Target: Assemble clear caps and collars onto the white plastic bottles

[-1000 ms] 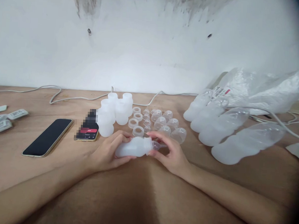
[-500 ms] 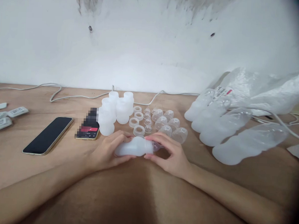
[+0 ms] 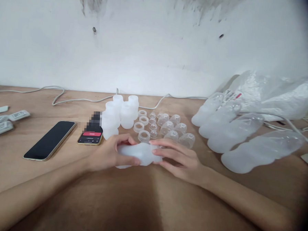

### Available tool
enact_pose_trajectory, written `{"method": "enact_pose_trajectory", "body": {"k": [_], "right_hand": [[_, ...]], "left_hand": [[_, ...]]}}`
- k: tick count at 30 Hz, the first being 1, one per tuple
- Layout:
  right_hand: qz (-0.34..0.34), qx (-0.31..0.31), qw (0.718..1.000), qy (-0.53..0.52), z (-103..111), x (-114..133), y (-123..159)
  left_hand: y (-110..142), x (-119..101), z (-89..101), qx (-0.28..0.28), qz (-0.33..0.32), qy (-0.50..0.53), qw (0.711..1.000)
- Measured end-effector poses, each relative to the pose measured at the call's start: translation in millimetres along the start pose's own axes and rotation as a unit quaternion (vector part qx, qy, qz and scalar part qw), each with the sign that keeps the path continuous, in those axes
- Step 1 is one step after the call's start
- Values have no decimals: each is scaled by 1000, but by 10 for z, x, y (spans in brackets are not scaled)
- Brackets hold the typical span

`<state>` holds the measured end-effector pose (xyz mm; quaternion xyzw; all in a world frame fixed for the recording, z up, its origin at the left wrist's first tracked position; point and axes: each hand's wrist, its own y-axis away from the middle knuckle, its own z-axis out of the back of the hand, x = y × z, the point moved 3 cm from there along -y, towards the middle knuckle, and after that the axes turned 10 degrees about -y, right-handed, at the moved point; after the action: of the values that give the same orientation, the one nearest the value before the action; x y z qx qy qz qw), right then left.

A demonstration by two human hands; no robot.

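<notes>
A small frosted white bottle (image 3: 139, 153) lies sideways between both hands, just above the wooden table (image 3: 149, 205). My left hand (image 3: 108, 154) is wrapped round its base end. My right hand (image 3: 179, 158) covers its neck end, fingers closed over it; the teat there is hidden. Behind the hands stand several white bottle bodies (image 3: 119, 115), white rings (image 3: 143, 123) and clear dome caps (image 3: 172, 128).
Three assembled bottles (image 3: 235, 137) lie in a row at the right beside a crinkled plastic bag (image 3: 271, 94). Two phones (image 3: 51, 139) lie at the left, small white packets (image 3: 4, 119) further left. A white cable (image 3: 77, 98) runs along the wall.
My right hand has closed further over the bottle's neck, hiding the clear teat that showed before. The bottle has turned slightly in my hands. The view shifted a little.
</notes>
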<state>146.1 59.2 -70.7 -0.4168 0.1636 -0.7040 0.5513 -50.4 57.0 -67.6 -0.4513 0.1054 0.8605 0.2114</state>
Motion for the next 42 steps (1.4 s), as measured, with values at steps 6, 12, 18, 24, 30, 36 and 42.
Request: {"method": "enact_pose_trajectory", "body": {"k": [6, 12, 18, 24, 30, 36, 42], "right_hand": [[-65, -18, 998, -8, 71, 45, -97], [-221, -52, 973, -51, 56, 77, -153], [-282, -71, 953, -89, 33, 50, -127], [-340, -84, 922, -162, 6, 58, -160], [-305, -94, 937, -140, 70, 33, -178], [-115, -35, 992, -33, 112, 36, -170], [-94, -37, 995, 10, 114, 68, -146]], "left_hand": [[-8, -86, 43, 1, 32, 2, 999], [84, -99, 21, -106, -110, -183, 971], [150, -124, -29, -171, -275, -324, 889], [203, -136, -65, -232, -385, -444, 775], [163, -251, 15, -224, -299, -418, 828], [54, -265, 121, 25, -130, -291, 948], [63, -221, 91, 6, -148, -271, 951]]}}
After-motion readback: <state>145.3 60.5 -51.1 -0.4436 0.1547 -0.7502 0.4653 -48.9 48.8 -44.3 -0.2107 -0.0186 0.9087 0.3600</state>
